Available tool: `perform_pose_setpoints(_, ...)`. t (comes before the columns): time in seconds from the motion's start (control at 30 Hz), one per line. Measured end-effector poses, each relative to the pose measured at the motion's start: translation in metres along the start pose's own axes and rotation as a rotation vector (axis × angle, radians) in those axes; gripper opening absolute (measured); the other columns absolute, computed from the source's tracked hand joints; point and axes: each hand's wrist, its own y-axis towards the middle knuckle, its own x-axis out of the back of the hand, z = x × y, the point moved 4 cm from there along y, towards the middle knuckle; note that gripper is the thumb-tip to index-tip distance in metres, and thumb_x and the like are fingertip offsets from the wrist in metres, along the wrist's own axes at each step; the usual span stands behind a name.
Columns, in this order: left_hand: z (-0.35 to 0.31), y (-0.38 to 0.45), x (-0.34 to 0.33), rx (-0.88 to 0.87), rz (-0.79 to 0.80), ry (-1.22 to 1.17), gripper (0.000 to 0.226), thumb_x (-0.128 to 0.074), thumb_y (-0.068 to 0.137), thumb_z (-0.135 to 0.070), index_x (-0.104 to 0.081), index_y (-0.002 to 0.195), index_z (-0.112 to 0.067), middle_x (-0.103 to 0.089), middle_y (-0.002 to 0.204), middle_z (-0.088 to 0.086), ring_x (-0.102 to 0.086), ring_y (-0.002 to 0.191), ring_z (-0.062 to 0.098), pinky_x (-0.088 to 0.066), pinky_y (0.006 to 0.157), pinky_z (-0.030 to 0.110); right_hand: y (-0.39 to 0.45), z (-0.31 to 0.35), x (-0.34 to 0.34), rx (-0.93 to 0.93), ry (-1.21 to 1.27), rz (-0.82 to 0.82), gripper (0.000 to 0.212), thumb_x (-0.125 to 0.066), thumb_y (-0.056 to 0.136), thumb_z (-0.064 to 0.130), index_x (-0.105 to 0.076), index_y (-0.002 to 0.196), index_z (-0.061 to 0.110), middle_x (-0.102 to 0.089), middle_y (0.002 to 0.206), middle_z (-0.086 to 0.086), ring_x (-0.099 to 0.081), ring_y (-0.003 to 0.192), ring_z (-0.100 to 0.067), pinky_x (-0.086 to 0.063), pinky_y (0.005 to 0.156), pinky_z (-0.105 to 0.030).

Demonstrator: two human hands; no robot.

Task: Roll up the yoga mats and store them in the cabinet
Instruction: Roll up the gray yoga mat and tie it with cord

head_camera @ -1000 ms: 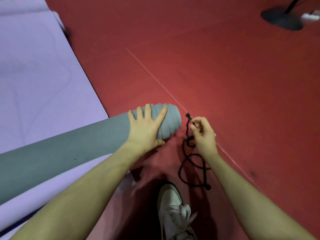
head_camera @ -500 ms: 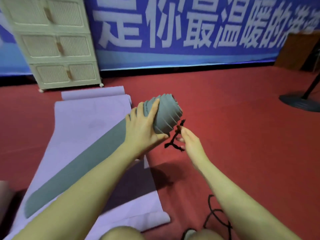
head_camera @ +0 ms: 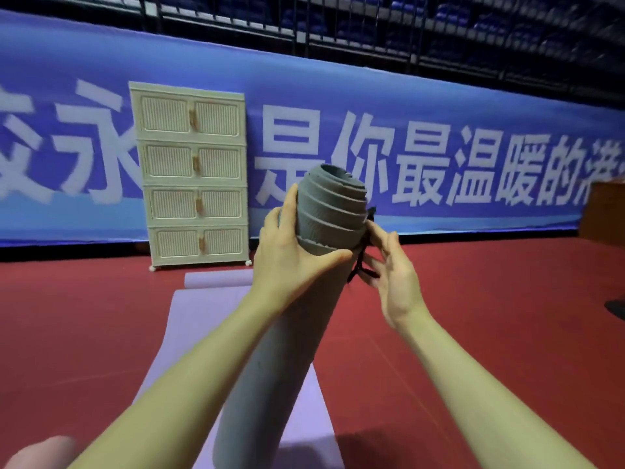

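Floor: red sports floor (head_camera: 101,333) runs back to a blue banner (head_camera: 439,130) with big white characters, dark railings above it.
Cabinet: cream cabinet (head_camera: 192,177) stands against the banner, four tiers of double doors, all looking closed, well apart from the hands.
Grey mat: rolled grey mat (head_camera: 324,211) is up on end and tilted, its top coils stepped out like a telescope rather than flush.
Left hand: left hand (head_camera: 287,258) wraps round the roll just under the stepped end, thumb across the front, clamped on it.
Right hand: right hand (head_camera: 389,269) is at the roll's right side with the black cord (head_camera: 360,262); fingers look loosely spread, and blur hides whether they pinch the cord, so I cannot tell.
Purple mat: purple mat (head_camera: 203,319) lies flat on the floor beneath, only its far end curled, not yet rolled.
Step in hand: looks like tying the roll.
How to do it well: keep the left squeeze firm, nudge the coils flush first, then loop the cord below the steps, snug, so it can't slide off.
Watch for: ease the grip and the roll springs loose.
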Motion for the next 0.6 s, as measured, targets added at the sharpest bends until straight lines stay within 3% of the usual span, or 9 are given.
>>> perform_pose_setpoints(0.1,0.003,-0.001,-0.001,0.04,-0.028,-0.114,0.119,-0.073,0.047,-0.066,-0.022,0.149,-0.03,-0.044,0.139,-0.002,-0.04,0.13,0.013,-0.036,0.107,0.034,0.001,0.011,0.003,0.026,-0.049,0.024,0.054,-0.032,0.087,0.059,-0.056,0.127,0.034,-0.059,0.128,0.016,-0.059,0.113,-0.014,-0.043,0.092,-0.035)
perform_pose_setpoints(0.2,0.007,-0.017,-0.01,0.122,-0.012,-0.167,0.12,-0.072,0.044,-0.067,-0.019,0.147,-0.038,-0.038,0.14,-0.007,-0.037,0.13,0.006,-0.03,0.1,0.021,-0.005,0.003,0.011,0.004,-0.081,0.033,0.058,-0.033,0.082,0.061,-0.056,0.127,0.034,-0.059,0.13,0.011,-0.059,0.114,-0.014,-0.046,0.091,-0.035)
perform_pose_setpoints(0.33,0.025,-0.047,-0.02,0.183,0.074,-0.155,0.117,-0.07,0.046,-0.068,-0.009,0.144,-0.052,-0.03,0.142,-0.011,-0.039,0.122,-0.002,-0.037,0.097,0.027,-0.021,-0.029,0.02,-0.113,-0.066,0.008,0.056,-0.032,0.081,0.06,-0.058,0.122,0.034,-0.059,0.128,0.012,-0.053,0.12,-0.014,-0.046,0.092,-0.04)
perform_pose_setpoints(0.43,0.028,-0.049,-0.017,0.099,0.093,-0.136,0.106,-0.071,0.051,-0.065,-0.016,0.141,-0.053,-0.031,0.142,-0.014,-0.037,0.119,-0.012,-0.038,0.093,0.023,-0.026,-0.035,0.021,-0.109,-0.046,-0.015,0.053,-0.033,0.085,0.056,-0.06,0.123,0.03,-0.062,0.124,0.01,-0.052,0.121,-0.014,-0.043,0.099,-0.048)
perform_pose_setpoints(0.53,0.033,-0.043,-0.017,-0.004,0.091,-0.114,0.103,-0.072,0.055,-0.063,-0.026,0.143,-0.035,-0.027,0.149,-0.006,-0.029,0.136,0.0,-0.032,0.105,0.025,-0.027,-0.034,0.016,-0.1,-0.027,-0.008,0.042,-0.031,0.095,0.049,-0.061,0.119,0.033,-0.063,0.122,0.012,-0.053,0.121,-0.012,-0.04,0.103,-0.049)
perform_pose_setpoints(0.6,0.036,-0.039,-0.018,-0.028,0.13,-0.114,0.099,-0.072,0.058,-0.064,-0.027,0.142,-0.04,-0.026,0.152,-0.008,-0.026,0.139,0.003,-0.028,0.112,0.03,-0.025,-0.032,0.014,-0.077,-0.031,0.009,0.041,-0.032,0.093,0.052,-0.061,0.118,0.037,-0.062,0.123,0.017,-0.05,0.124,-0.013,-0.039,0.104,-0.051)
